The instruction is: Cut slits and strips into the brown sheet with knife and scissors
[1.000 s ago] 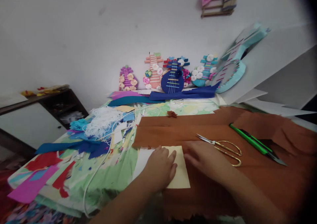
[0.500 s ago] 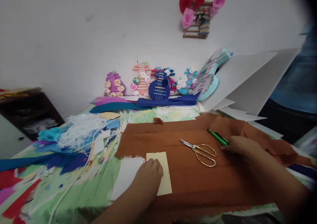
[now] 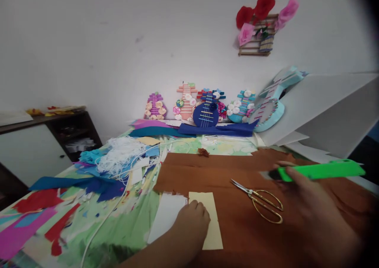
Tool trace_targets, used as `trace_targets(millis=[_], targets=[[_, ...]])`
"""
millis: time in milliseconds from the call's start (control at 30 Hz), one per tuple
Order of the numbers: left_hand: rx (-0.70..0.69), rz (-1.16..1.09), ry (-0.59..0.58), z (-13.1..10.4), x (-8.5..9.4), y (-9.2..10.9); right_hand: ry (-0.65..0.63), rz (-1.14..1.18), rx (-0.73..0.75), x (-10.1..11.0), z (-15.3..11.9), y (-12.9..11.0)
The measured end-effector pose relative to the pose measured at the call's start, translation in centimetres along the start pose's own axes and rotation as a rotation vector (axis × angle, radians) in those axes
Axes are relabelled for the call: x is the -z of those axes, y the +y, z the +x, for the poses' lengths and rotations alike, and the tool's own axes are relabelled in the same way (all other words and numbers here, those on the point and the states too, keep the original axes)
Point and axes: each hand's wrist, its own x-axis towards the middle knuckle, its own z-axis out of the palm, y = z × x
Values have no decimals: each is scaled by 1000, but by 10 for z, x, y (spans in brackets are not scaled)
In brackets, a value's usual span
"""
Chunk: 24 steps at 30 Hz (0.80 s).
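Observation:
Brown cloth [image 3: 237, 165] is spread over the table. On its left part lies a pale yellow card [image 3: 216, 232], with my left hand [image 3: 195, 220] resting on it, fingers curled together. A white sheet [image 3: 167, 214] lies just left of the card, partly under my left wrist. My right hand [image 3: 299, 189], blurred, is closed around a bright green cutter [image 3: 325, 170] raised above the cloth, its dark tip pointing left. Gold-handled scissors [image 3: 259, 201] lie slightly open on the cloth between my hands.
White yarn [image 3: 118, 157] and coloured scraps [image 3: 59, 224] cover the table's left side. Along the wall stand decorated lute shapes [image 3: 206, 112], with rolled blue cloth [image 3: 219, 129] before them. White boards [image 3: 331, 106] lean at the right. A dark cabinet [image 3: 74, 135] is at the left.
My right hand has picked the green cutter up off the cloth and turned it. My left hand remains on the yellow card. The whole view has shifted, with objects now further right and lower.

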Motion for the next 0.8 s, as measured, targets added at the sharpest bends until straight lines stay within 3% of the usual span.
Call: trace_targets(millis=[33,100,200,267,367,467,633,700,800], targets=[[-7,-6,7,0,0,0,-48,249,-5,-16,-3,-14],[-16,-18,27,-1,0,-1,-292,537,-30,-50,-6,-41],[-18,-29,67,-1,-2,-3,-556,643,-6,-98,-6,-70],[-14,-35,93,-2,-4,-4,-682,700,-55,-125,-6,-77],[1,-55,121,-2,-7,-5,-739,699,-102,-151,-5,-71],[35,-84,136,-3,-7,-6,-776,648,-81,-159,-3,-60],[69,-116,145,-3,-9,-6,-900,698,92,-154,-3,-58],[68,-120,149,-2,-10,-5,-896,721,134,-153,-5,-60],[53,-116,158,-2,-11,-5,-839,717,60,-154,-7,-64]])
